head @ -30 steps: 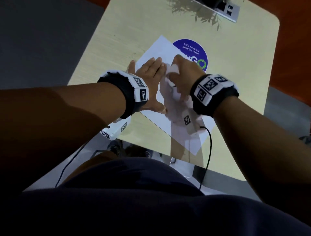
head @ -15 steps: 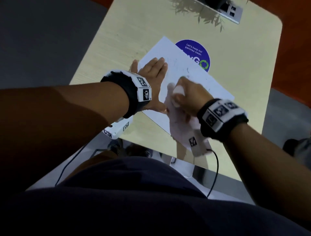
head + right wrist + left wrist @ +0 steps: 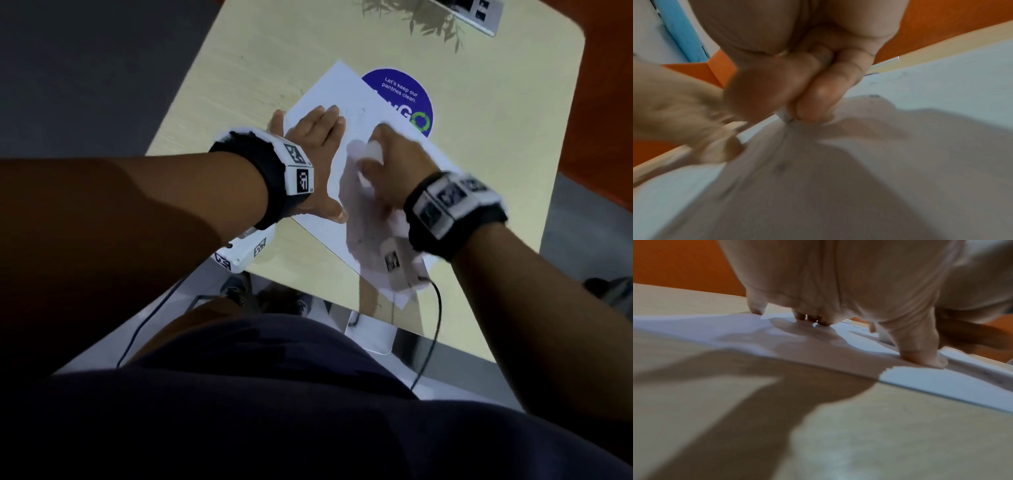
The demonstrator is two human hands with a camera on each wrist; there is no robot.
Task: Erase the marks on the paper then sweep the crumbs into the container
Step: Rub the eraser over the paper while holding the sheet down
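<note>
A white sheet of paper [image 3: 329, 89] lies at an angle on the pale wooden table [image 3: 274, 51]. My left hand [image 3: 308, 137] lies flat on the sheet's left part with straight fingers and the thumb [image 3: 925, 356] spread, pressing it down. Faint pencil marks [image 3: 359, 116] show just right of those fingers. My right hand [image 3: 387, 161] is curled round a small white eraser [image 3: 371, 150] whose tip [image 3: 784, 116] touches the paper [image 3: 941, 78]. The hand is motion-blurred. No crumbs can be made out.
A round blue sticker [image 3: 407, 99] lies partly under the sheet's far edge. A power socket [image 3: 476, 13] sits at the table's far end. A white object [image 3: 370, 335] shows below the near table edge. Orange floor lies to the right.
My right hand, gripping the eraser, slid toward me along the sheet, then back away from me. The left hand has stayed flat in the same spot.
</note>
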